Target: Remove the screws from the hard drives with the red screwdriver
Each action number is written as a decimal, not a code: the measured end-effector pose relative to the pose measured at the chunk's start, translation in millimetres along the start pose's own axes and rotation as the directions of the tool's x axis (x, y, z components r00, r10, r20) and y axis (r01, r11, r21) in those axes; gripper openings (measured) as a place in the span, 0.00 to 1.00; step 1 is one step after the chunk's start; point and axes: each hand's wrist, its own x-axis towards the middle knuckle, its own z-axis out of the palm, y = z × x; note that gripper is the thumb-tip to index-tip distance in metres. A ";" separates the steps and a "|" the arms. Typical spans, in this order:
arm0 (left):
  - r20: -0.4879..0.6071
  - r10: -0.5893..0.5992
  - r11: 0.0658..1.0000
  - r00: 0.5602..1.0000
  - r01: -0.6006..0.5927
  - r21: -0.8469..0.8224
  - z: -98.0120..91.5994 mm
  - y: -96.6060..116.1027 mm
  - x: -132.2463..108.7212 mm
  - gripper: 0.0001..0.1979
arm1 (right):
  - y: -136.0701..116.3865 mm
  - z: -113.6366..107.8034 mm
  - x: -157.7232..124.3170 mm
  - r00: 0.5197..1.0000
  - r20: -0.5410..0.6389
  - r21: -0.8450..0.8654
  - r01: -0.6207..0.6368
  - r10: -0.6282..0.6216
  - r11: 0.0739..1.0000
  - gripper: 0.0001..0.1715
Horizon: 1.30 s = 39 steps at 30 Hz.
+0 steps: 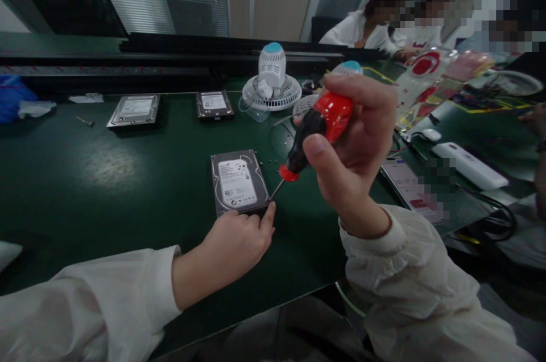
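A hard drive (236, 181) with a white label lies label-up on the green table in front of me. My left hand (241, 237) is closed against its near edge, fingers curled, with the index finger reaching to the near right corner. My right hand (358, 140) grips a red and black screwdriver (307, 133) by its handle, tilted down to the left. The screwdriver's tip meets that same corner beside my left index finger; whether it sits in a screw is too small to tell. A few tiny screws (269, 161) lie right of the drive.
Two more hard drives (135, 110) (214, 105) lie farther back. Behind them stands a white fan (272, 80) with a blue cap. To the right are a phone (412, 188), a white power strip (469, 165), cables and bottles (424, 86). People sit across the table.
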 end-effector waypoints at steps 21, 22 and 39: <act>0.001 -0.001 1.000 1.000 0.001 0.004 1.7 -0.7 -0.6 0.23 | 4.4 2.9 -0.6 0.997 -0.065 0.107 0.057 -0.050 0.993 0.27; -0.003 0.001 1.000 1.000 -0.001 0.007 1.8 -0.6 -0.7 0.23 | 4.4 3.3 -0.8 0.996 -0.083 0.094 0.054 -0.046 0.994 0.26; 0.010 -0.007 1.000 1.000 0.007 -0.001 1.0 -1.0 -0.4 0.22 | 3.9 1.4 -2.8 0.999 0.003 0.105 -0.034 0.034 0.994 0.29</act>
